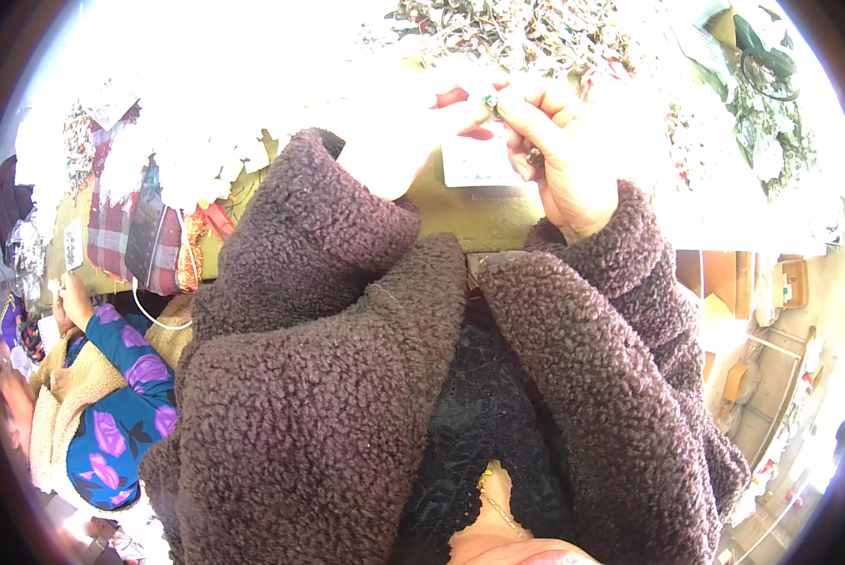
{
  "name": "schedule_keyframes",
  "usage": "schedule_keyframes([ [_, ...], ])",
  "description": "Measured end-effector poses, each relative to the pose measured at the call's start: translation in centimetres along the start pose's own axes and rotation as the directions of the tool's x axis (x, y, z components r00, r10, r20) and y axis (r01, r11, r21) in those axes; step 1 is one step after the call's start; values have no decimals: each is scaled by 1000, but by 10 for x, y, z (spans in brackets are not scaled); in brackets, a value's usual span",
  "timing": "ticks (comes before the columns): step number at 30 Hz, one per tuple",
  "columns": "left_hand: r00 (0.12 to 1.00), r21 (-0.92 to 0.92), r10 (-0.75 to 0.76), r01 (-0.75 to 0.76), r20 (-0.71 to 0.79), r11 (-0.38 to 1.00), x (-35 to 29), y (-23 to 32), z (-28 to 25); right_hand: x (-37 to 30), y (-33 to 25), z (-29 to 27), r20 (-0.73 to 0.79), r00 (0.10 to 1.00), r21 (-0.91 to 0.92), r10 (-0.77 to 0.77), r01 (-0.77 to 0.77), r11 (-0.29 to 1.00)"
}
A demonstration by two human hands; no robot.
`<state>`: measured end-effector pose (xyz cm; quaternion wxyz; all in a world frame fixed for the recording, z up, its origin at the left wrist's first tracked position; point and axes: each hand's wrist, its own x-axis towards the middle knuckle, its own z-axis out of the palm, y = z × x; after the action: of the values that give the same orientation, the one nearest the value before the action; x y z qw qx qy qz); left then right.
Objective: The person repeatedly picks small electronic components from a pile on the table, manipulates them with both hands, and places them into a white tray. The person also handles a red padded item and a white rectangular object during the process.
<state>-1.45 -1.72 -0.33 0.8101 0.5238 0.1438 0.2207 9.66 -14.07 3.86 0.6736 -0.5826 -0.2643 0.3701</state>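
A small green and silvery piece [490, 100] sits between the fingertips of both my hands above the table. My left hand [446, 121], mostly washed out by glare, pinches it from the left. From the right, the thumb and finger of my right hand [559, 141] close on the same piece. Another small dark piece [536, 158] shows against the curled fingers of my right hand; its kind is unclear. Below the hands lies a white card or paper [479, 168] with faint marks, on the yellowish-green table [470, 215].
A heap of small mixed pieces [526, 33] spreads along the table's far side. Plaid cloth [112, 207] and a red-handled tool [218, 221] lie to the left. A co-worker in a floral sleeve [130, 358] sits at left. Green netted material [771, 141] lies at far right.
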Motion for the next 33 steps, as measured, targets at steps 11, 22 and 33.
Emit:
schedule_keyframes([
  [11,983,171,59,-89,174,981,0,15,0,-7,-9,0,29,998,-176,-49,53,983],
  [22,994,212,31,-53,105,976,7,21,-4,1,5,9,175,831,-602,-528,515,611],
  [33,977,-372,-197,155,-79,915,5,7,14,-3,1,23,17,968,-296,-251,245,923],
])
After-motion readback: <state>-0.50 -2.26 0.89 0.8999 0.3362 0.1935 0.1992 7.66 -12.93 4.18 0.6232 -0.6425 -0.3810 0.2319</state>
